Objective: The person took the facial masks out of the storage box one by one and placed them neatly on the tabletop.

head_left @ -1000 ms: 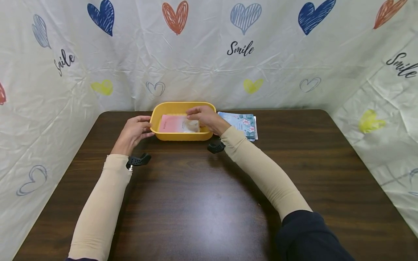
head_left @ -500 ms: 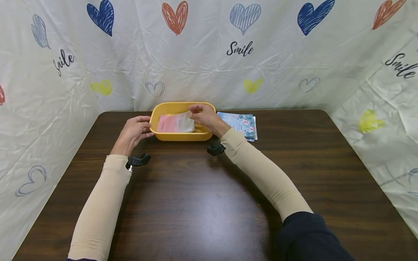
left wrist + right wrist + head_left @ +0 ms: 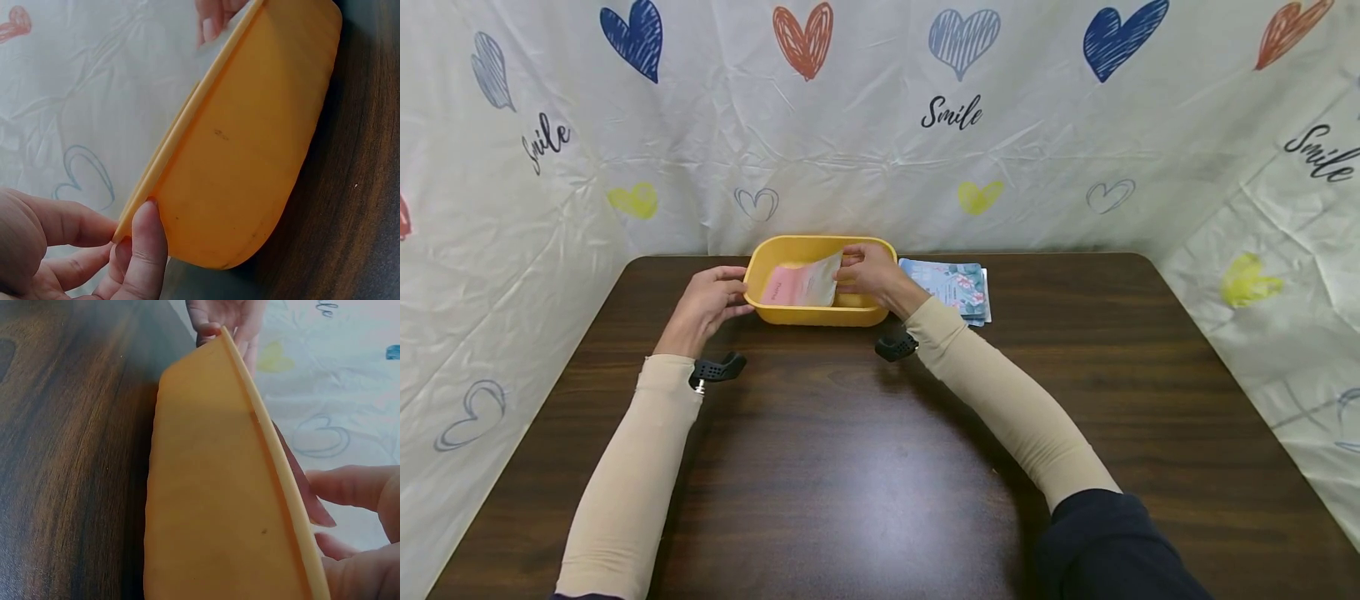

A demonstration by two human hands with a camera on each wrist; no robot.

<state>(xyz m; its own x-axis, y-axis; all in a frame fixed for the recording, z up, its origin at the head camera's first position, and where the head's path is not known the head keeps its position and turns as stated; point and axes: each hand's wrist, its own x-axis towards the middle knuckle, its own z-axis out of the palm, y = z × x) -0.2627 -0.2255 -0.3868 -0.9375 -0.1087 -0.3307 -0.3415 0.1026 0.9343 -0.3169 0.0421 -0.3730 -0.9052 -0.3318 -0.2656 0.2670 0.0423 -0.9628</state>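
A yellow plastic tub (image 3: 820, 315) stands at the back of the table. Its left end is held by my left hand (image 3: 706, 304), with the thumb and fingers at the rim, as the left wrist view shows. Inside the tub lies a flat pink-and-white packet (image 3: 797, 285), its right side lifted and tilted up. My right hand (image 3: 874, 273) reaches over the tub's right end and pinches the raised edge of that packet. In the right wrist view the tub's wall (image 3: 206, 475) hides most of the packet.
A small stack of blue floral packets (image 3: 951, 287) lies right of the tub, beside my right wrist. The dark wood table (image 3: 865, 467) stretches toward me. A white curtain with hearts (image 3: 865, 133) hangs close behind the tub.
My right hand has taken hold of the packet's right edge and raised it; the packet lay flatter before. The left hand and the tub stay where they were.
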